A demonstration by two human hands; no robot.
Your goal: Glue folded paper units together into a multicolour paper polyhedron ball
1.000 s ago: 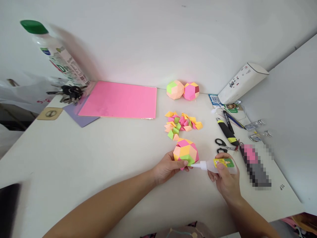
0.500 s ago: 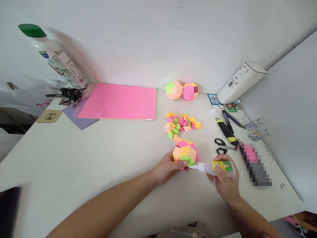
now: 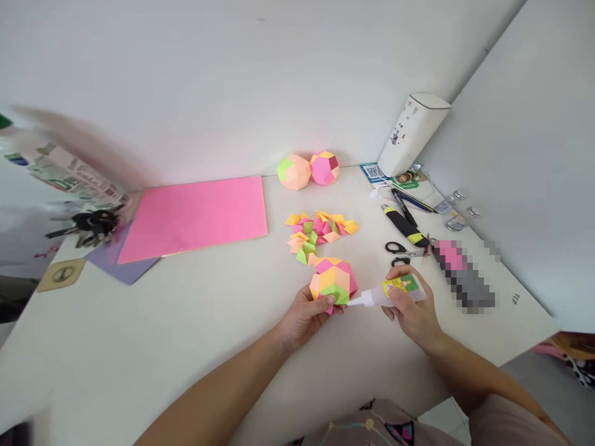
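Paper ball (image 3: 332, 282) is over the near part of the table (image 3: 139, 334), in the left hand (image 3: 304, 316): the thumb presses on a green face, and the other fingers curl below, mostly hidden. The right hand (image 3: 416, 316) has its fingers closed around a small bottle (image 3: 405, 285), whose nozzle (image 3: 367, 298) points at the lower right edge of the ball; if it touches, I cannot tell.

About progress, I judge so: many faces of this ball are already joined, therefore it seems well advanced, but its underside is hidden, and I cannot say whether it is complete. Loose pieces (image 3: 313, 237) lie in a group just beyond it, not yet joined to it. Two other balls, a peach one (image 3: 295, 173) and a pink one (image 3: 324, 168), rest side by side by the wall (image 3: 195, 93) and look finished, though the pink one has a dark face, maybe a gap.

Now the counting. Balls: three. Loose pieces: more than fifteen; they overlap, so the exact number is not possible. Small bottle: one. Scissors (image 3: 405, 253): one pair. White box (image 3: 413, 136): one. Pink sheet (image 3: 199, 217): one. Purple sheet (image 3: 123, 266): one, partly under the pink. Keys (image 3: 95, 226): one bunch. Large bottle (image 3: 69, 170): one.
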